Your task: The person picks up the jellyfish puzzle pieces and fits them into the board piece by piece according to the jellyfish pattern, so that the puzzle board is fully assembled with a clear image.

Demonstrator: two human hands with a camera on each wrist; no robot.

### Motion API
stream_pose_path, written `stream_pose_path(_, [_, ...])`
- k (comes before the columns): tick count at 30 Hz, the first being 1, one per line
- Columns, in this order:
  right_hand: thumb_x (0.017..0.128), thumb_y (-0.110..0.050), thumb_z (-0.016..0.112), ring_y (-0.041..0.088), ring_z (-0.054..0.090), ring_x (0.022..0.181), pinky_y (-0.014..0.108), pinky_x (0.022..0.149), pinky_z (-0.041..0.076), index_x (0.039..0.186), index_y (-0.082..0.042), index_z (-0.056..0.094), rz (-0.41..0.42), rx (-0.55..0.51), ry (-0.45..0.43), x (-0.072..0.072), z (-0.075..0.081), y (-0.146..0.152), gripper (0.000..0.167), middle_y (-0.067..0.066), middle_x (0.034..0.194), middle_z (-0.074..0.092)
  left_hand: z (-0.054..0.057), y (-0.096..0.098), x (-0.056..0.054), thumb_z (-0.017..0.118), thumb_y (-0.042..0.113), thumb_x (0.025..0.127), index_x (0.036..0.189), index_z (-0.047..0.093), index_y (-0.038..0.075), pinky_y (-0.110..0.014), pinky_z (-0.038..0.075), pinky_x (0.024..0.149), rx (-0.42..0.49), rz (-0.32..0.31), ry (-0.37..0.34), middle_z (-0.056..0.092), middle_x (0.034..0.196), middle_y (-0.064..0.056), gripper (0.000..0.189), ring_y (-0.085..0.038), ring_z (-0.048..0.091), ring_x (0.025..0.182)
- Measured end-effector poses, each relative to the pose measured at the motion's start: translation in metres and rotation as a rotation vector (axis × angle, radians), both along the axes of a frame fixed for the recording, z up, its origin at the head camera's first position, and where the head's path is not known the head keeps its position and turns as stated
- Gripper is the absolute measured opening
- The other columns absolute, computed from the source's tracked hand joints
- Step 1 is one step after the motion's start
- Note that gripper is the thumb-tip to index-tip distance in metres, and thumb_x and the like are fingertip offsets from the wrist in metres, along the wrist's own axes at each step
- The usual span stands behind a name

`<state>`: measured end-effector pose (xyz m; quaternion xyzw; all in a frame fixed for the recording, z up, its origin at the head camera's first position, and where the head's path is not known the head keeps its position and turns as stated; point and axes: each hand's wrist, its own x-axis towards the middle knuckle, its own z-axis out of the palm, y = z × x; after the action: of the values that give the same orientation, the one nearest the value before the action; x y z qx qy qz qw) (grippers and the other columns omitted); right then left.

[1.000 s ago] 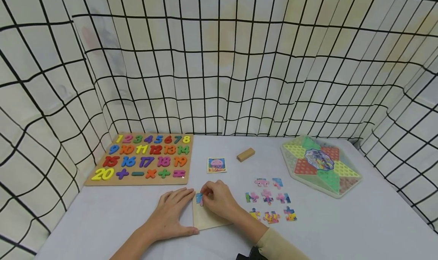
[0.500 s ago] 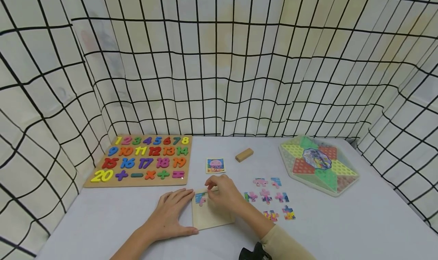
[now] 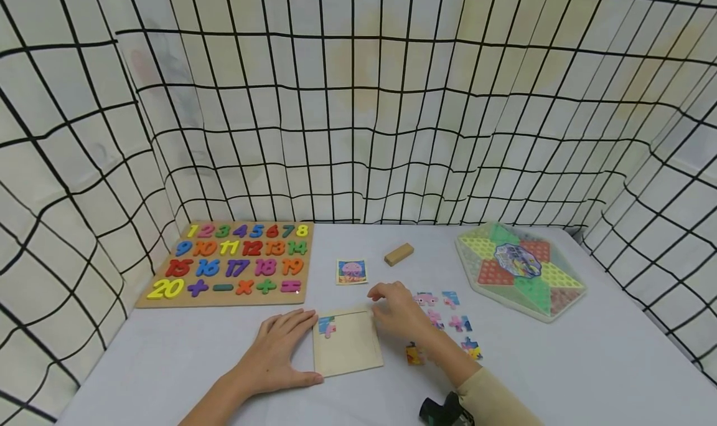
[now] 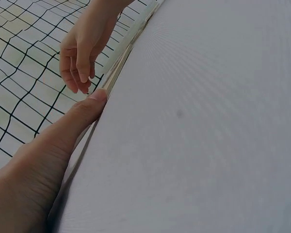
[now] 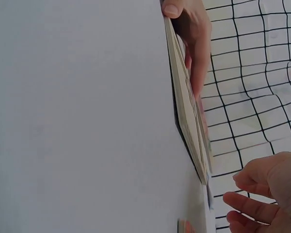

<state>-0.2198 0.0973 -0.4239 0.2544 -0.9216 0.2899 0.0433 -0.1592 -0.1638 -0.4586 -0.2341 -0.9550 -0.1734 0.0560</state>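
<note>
A square wooden puzzle tray lies in the middle of the table, with one puzzle piece in its top left corner. My left hand rests along the tray's left side, fingers stretched out and thumb at the lower corner. In the left wrist view that thumb touches the tray's edge. My right hand hovers just right of the tray with loosely bent fingers and nothing between them. Under and beyond it lie several loose puzzle pieces, some hidden by the hand and forearm.
A small picture card and a wooden block lie behind the tray. A number board stands at the back left, a hexagonal game box at the back right. Black netting surrounds the table.
My right hand has let go of the puzzle piece in the tray's corner and moved right, off the tray towards the loose pieces. My left hand has stayed at the tray's side.
</note>
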Motion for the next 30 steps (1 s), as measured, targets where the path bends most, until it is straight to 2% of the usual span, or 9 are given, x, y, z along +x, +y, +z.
stream_pose_path(4, [0.083,-0.007,0.063,0.021,0.05,0.094,0.037,0.08,0.044,0.104,-0.005,0.062,-0.02,0.0,0.005,-0.002,0.001,0.014,0.022,0.005,0.098,0.061,0.0,0.0,0.0,0.049,0.085,0.059,0.137,0.044,0.014,-0.052,0.019,0.101,0.006,-0.005,-0.003,0.039,0.141,-0.001,0.106,-0.023,0.029,0.131])
stream_pose_path(11, [0.079,-0.003,0.066,0.024,0.051,0.094,0.038,0.078,0.043,0.102,-0.004,0.063,-0.051,-0.021,0.077,-0.009,-0.001,0.039,0.023,0.008,0.099,0.062,0.0,-0.001,0.0,0.049,0.085,0.059,0.137,0.044,0.014,-0.052,0.019,0.1,0.006,-0.011,0.009,0.039,0.141,-0.002,0.106,-0.023,0.029,0.13])
stream_pose_path(14, [0.077,-0.003,0.066,0.023,0.051,0.091,0.036,0.075,0.043,0.1,-0.005,0.064,-0.086,-0.033,0.076,-0.011,-0.004,0.048,0.023,0.007,0.1,0.062,0.0,-0.001,0.0,0.05,0.084,0.059,0.136,0.045,0.013,-0.052,0.02,0.1,0.006,-0.013,0.025,0.04,0.141,-0.002,0.105,-0.023,0.03,0.13])
stream_pose_path(18, [0.076,-0.003,0.066,0.027,0.048,0.095,0.039,0.079,0.04,0.101,-0.003,0.064,-0.115,-0.045,0.058,-0.012,-0.006,0.06,0.025,0.011,0.105,0.062,0.0,-0.002,-0.001,0.05,0.084,0.059,0.136,0.045,0.013,-0.052,0.02,0.1,0.006,-0.011,0.026,0.041,0.14,-0.002,0.105,-0.023,0.03,0.13])
stream_pose_path(25, [0.077,-0.006,0.068,0.035,0.045,0.104,0.052,0.087,0.035,0.109,-0.003,0.062,-0.156,0.009,0.055,-0.01,-0.008,0.08,0.032,0.016,0.114,0.058,0.001,-0.001,0.0,0.05,0.084,0.059,0.137,0.044,0.013,-0.053,0.02,0.1,0.002,-0.01,0.012,0.04,0.141,-0.002,0.105,-0.024,0.03,0.13])
stream_pose_path(30, [0.08,-0.014,0.068,0.036,0.043,0.106,0.054,0.087,0.034,0.112,-0.004,0.061,-0.18,0.087,0.066,-0.013,-0.017,0.093,0.034,0.017,0.116,0.056,0.0,0.0,0.0,0.05,0.084,0.06,0.136,0.045,0.013,-0.053,0.021,0.1,0.0,-0.009,0.015,0.04,0.141,-0.002,0.105,-0.024,0.03,0.13])
